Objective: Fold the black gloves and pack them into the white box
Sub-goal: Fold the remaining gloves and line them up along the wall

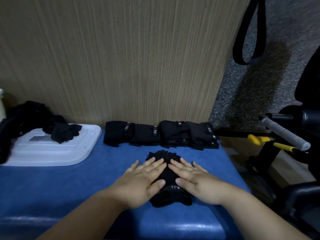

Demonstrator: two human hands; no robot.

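Head view: our left hand [143, 177] and right hand [192, 179], fingers straight, press the black glove [170, 196], its long axis running up-frame between them; white box [52, 153] at frame left, nearer the left hand.

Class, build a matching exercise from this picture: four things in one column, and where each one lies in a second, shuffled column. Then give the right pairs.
Things
1. glove pressed flat by the left hand and right hand
2. folded gloves
3. loose glove
4. yellow-handled tool

Places
A. on the white box
B. off the blue surface, to its right
C. in a row along the wooden panel
D. near middle of the blue surface

Pairs: 1-D, 2-C, 3-A, 4-B
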